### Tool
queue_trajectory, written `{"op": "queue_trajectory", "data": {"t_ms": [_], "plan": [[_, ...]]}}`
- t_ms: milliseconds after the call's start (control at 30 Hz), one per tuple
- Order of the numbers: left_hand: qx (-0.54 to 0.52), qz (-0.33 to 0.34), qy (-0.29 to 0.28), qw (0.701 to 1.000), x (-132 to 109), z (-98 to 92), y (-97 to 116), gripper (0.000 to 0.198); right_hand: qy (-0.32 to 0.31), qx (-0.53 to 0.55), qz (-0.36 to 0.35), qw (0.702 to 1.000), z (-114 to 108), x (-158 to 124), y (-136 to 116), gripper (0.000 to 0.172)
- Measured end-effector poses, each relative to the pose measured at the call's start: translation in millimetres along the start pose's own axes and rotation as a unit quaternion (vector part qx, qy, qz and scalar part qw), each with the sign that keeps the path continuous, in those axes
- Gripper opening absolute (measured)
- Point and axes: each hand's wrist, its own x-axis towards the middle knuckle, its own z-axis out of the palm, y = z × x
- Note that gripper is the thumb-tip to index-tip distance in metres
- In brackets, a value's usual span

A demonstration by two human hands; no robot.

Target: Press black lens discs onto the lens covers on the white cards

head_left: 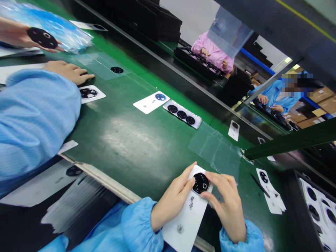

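Note:
Close to me is a white phone back cover [189, 220] with dark lettering and a round emblem, tilted over the table edge. My left hand [174, 196] is closed on its left edge, the thumb resting at the black disc. At the cover's upper end lies a black round camera lens plate [201, 183] with small holes. My right hand [227, 201] pinches this plate's right side between thumb and fingers. Farther off, a strip with three black lens plates [181, 114] lies beside another white back cover [149, 103] with a blue disc.
On the left, a co-worker's blue sleeve [39, 119] and hands reach over the green table [126, 154]. Clear film [216, 150] lies ahead. At right are white covers [270, 192], a black tray [291, 192] and a green post [288, 140]. Two people work beyond.

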Motion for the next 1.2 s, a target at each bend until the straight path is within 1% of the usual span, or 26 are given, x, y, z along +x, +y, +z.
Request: {"op": "queue_trajectory", "data": {"t_ms": [67, 133, 200, 267, 333, 367, 433, 533, 633, 700, 900, 1200], "plan": [[-0.003, -0.004, 0.002, 1.0, 1.0, -0.5, 0.1, 0.051, 0.0, 0.034, 0.044, 0.998, -1.4, -0.3, 0.7, 0.031], [-0.006, -0.012, 0.001, 1.0, 1.6, -0.9, 1.1, 0.051, 0.031, 0.082, 0.122, 0.989, -2.1, -1.0, 0.0, 0.028], [-0.007, -0.018, 0.0, 1.0, 1.7, -0.8, 2.4, 0.052, 0.043, 0.158, 0.208, 0.964, -2.1, -1.0, -1.6, 0.029], [-0.011, -0.019, 0.002, 1.0, 1.3, -0.2, 3.3, 0.052, 0.009, 0.252, 0.267, 0.93, -1.4, 0.2, -3.4, 0.031], [-0.024, -0.02, 0.004, 1.0, 0.8, 0.3, 3.5, 0.052, -0.039, 0.335, 0.297, 0.893, -0.2, 2.0, -4.8, 0.03], [-0.031, -0.021, 0.004, 0.999, 0.5, 0.4, 3.4, 0.052, -0.053, 0.366, 0.306, 0.878, 0.6, 2.7, -5.2, 0.029], [-0.037, -0.03, -0.001, 0.999, -0.2, 0.1, 3.6, 0.053, -0.06, 0.405, 0.321, 0.854, 2.3, 3.4, -5.6, 0.026], [-0.048, -0.059, -0.03, 0.997, -1.5, -1.0, 5.5, 0.058, -0.049, 0.429, 0.339, 0.836, 4.1, 2.5, -6.0, 0.026], [-0.088, -0.085, -0.064, 0.99, -3.2, -1.5, 8.1, 0.074, -0.04, 0.431, 0.351, 0.83, 4.1, 1.5, -7.6, 0.027], [-0.111, -0.092, -0.071, 0.987, -3.9, -1.3, 9.3, 0.079, -0.036, 0.428, 0.355, 0.83, 3.6, 1.6, -9.2, 0.028], [-0.124, -0.088, -0.072, 0.986, -2.8, 0.2, 10.0, 0.076, -0.028, 0.42, 0.352, 0.836, 3.7, 2.7, -12.6, 0.029], [-0.084, -0.077, -0.051, 0.992, -2.3, 2.9, 8.7, 0.079, -0.032, 0.41, 0.353, 0.841, 2.9, 3.0, -16.2, 0.032]]}}
